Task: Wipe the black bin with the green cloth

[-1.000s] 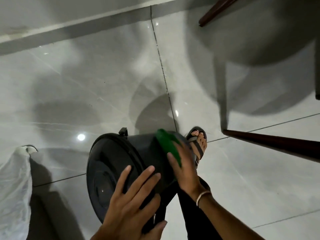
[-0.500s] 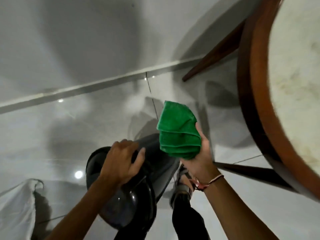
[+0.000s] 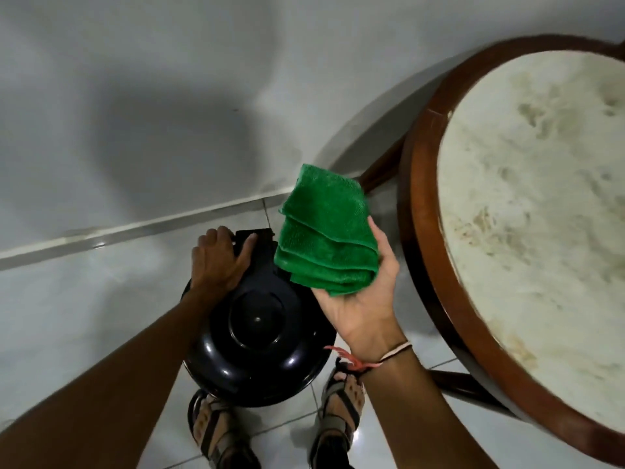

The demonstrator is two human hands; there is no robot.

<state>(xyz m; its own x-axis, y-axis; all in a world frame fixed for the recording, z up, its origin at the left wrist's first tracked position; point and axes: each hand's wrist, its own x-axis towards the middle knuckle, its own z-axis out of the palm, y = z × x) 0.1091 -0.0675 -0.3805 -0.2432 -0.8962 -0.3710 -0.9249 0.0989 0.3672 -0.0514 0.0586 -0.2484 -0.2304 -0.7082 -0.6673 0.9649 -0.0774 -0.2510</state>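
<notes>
A round table (image 3: pixel 527 211) is seen just right of the right hand (image 3: pixel 362 299), where the folded cloth (image 3: pixel 326 238) is cradled palm-up above the upright glossy bin (image 3: pixel 260 336), pressed flat-handed by the left hand (image 3: pixel 220 262).

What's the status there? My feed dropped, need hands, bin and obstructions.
Left hand flat on black bin lid. Right hand palm-up, green cloth folded on it, off the bin. Round table close on the right.
</notes>
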